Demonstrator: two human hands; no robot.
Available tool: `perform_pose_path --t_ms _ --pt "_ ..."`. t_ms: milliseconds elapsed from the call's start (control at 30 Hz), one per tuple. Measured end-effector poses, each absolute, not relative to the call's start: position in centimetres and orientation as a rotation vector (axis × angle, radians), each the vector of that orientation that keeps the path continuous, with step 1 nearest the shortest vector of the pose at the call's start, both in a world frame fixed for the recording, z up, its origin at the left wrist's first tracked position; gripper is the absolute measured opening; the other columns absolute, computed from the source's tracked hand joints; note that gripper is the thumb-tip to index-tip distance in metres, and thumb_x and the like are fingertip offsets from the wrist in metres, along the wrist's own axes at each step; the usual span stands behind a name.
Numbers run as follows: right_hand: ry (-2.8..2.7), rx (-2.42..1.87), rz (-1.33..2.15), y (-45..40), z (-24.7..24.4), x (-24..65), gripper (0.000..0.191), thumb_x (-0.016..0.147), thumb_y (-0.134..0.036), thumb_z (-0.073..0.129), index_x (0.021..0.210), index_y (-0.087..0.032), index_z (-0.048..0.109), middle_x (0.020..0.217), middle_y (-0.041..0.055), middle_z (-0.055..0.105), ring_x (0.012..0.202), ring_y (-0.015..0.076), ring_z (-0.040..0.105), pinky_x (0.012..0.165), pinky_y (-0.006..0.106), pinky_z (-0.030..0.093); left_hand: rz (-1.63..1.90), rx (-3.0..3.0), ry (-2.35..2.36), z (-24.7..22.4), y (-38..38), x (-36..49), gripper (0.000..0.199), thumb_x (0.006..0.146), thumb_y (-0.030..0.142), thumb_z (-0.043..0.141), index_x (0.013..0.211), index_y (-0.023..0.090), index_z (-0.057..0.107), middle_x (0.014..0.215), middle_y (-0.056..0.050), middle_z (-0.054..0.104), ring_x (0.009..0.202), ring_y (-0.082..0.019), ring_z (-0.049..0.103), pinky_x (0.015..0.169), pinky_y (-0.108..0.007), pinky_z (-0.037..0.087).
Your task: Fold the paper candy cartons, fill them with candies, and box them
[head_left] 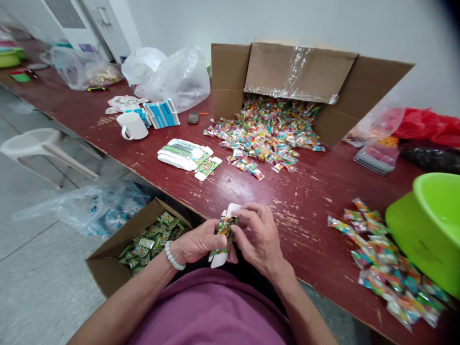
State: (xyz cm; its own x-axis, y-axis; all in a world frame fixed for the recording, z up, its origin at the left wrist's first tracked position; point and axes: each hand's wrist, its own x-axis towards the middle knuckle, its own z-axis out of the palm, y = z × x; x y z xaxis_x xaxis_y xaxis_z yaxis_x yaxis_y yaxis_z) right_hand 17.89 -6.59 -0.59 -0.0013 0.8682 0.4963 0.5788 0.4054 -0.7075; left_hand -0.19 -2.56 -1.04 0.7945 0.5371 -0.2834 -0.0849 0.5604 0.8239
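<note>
A small printed green candy box (223,235) is held in front of my body at the table's near edge, its white end flaps standing out at top and bottom. My left hand (203,242) is closed around its left side, the thumb lying on the printed face. On the other side my right hand (259,237) has its fingers and thumb at the upper end, by the white flap. Whether anything is inside the box I cannot tell. Flat, unfolded boxes (183,153) lie stacked beyond my hands. Wrapped candies (273,134) spill from a large cardboard carton (302,69) behind them.
Below the table edge on the left, an open carton (108,268) holds several green filled boxes (154,239), beside a plastic bag (115,206). A white mug (132,126) stands at the back left. At right are a green basin (424,230) and more wrapped candies (388,268).
</note>
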Motion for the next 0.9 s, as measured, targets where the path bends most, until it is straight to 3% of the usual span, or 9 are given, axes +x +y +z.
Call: perform_pose_path --t_ms 133,333,700,900 --pt "-1.931 -1.225 0.413 -6.5 0.1 18.3 0.022 0.085 -0.018 0.062 0.106 -0.021 0.060 0.104 0.0093 0.064 0.097 0.0251 0.060 0.085 0.039 0.051 0.291 1.048 0.587 -1.4 -2.2 -0.5 0.060 0.061 0.068 0.079 0.080 0.011 0.069 0.065 -0.005 0.068 0.057 -0.014 0.058 0.060 -0.024 0.044" --pt "-1.789 -1.233 0.536 -6.5 -0.4 17.9 0.016 0.087 -0.016 0.063 0.102 -0.022 0.062 0.099 0.0058 0.064 0.077 0.0156 0.061 0.068 0.026 0.052 0.292 1.056 0.566 -1.0 -1.8 -0.5 0.067 0.061 0.074 0.075 0.082 0.011 0.069 0.063 -0.006 0.068 0.051 -0.012 0.055 0.053 -0.022 0.039" --pt "-1.850 -1.238 0.828 -5.9 0.2 19.4 0.012 0.081 -0.017 0.068 0.091 -0.021 0.063 0.079 -0.0015 0.063 0.057 0.0102 0.053 0.056 0.022 0.045 0.178 1.071 0.523 -1.2 -1.9 -0.6 0.067 0.066 0.074 0.070 0.088 0.010 0.071 0.064 -0.007 0.067 0.048 -0.013 0.057 0.046 -0.021 0.041" --pt "-1.767 -1.239 1.062 -5.7 0.6 19.3 0.005 0.082 -0.016 0.068 0.082 -0.020 0.065 0.072 -0.0025 0.065 0.059 0.0106 0.056 0.058 0.021 0.044 0.076 1.029 0.490 -1.2 -1.5 -1.0 0.068 0.068 0.074 0.069 0.093 0.010 0.071 0.060 -0.006 0.067 0.041 -0.012 0.053 0.041 -0.021 0.040"
